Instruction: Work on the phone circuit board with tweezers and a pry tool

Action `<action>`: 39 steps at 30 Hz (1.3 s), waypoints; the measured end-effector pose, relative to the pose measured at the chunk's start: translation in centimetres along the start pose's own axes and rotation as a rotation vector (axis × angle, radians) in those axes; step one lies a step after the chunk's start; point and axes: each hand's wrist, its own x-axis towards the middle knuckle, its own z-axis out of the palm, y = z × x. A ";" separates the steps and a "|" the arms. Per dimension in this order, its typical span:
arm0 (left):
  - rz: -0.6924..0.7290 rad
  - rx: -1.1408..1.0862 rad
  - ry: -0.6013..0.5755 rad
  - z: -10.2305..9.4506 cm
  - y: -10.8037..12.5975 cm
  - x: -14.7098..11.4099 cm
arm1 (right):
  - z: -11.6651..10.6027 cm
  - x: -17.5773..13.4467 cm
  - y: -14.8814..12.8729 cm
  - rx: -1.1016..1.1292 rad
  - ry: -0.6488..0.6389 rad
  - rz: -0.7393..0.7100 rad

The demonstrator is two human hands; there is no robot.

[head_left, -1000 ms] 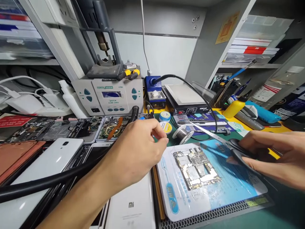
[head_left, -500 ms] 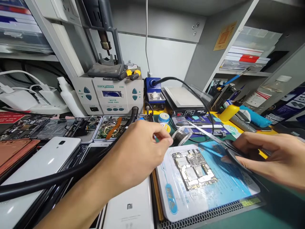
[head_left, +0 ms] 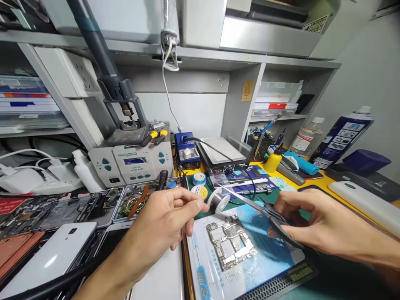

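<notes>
My right hand grips a pair of black-handled scissors, fingers in the loops. The slim metal blades look closed and point up-left toward a spool of solder wire. My left hand is in a pinch, thumb against forefinger, left of the spool; anything between the fingertips is too small to make out. Below and between both hands, a bare phone circuit board lies on a blue-and-white flat pad. A white phone lies partly hidden under my left forearm.
Behind stand a hot air station, a soldering iron unit and a heating plate. A tray of parts and a white phone sit left, with a black hose. A yellow bottle stands at back right.
The camera has tilted up, showing more shelf and bench. My left hand has turned slightly, its lower fingers now showing, still pinched. My right hand keeps hold of the scissors.
</notes>
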 end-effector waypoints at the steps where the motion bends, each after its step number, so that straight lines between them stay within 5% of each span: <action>1: 0.002 0.000 0.012 0.0 0.0 0.0 | -0.1 0.1 0.0 0.056 -0.050 0.005; 3: 0.014 0.005 0.047 -0.1 -0.1 0.1 | -0.2 0.3 0.1 0.143 -0.078 0.015; 9: 0.078 0.055 0.121 -0.3 -0.6 0.3 | -0.7 1.7 1.0 0.318 0.169 0.119; 14: 0.134 0.080 0.163 -0.2 -1.3 0.8 | -1.7 3.4 3.0 0.223 0.273 0.229; 26: 0.088 0.184 0.067 0.4 0.0 -0.2 | -2.1 -0.4 7.2 -0.183 -0.062 0.586; 32: 0.064 0.178 0.021 1.0 0.3 -0.6 | -3.7 -0.4 6.3 -0.310 -0.226 0.565; 39: 0.092 0.118 0.120 0.1 0.5 -0.6 | -4.5 -0.9 4.4 -0.412 -0.279 0.450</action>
